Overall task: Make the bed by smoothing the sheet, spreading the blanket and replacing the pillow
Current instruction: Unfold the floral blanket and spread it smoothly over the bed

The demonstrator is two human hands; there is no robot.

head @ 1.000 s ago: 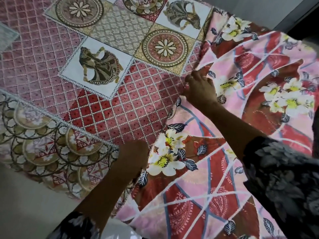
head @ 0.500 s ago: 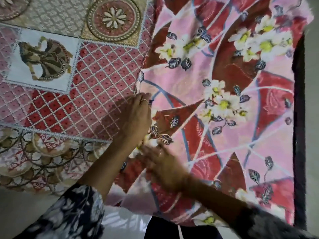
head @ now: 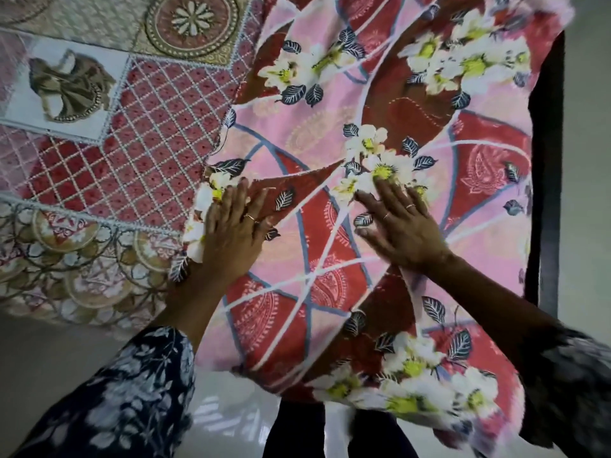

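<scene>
both hands — left hand [head: 233, 231], right hand [head: 401, 223] — pressed flat (fingers straight) on the floral blanket [head: 413, 133].

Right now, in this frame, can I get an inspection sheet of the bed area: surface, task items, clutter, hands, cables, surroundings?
Surface: patterned bedsheet with red lattice and medallion panels, lying flat on the bed.
Job's things: pink and red floral blanket spread over the right part of the bed, its near edge hanging over the side; no pillow in view.
Clutter: nothing seen.
Hands: left hand pressed flat near the blanket's left edge; right hand flat on the blanket, fingers straight. Rings on both.
Cables: nothing seen.
Surroundings: dark bed frame along the right; pale floor below; dark floral sleeves on both arms.
</scene>
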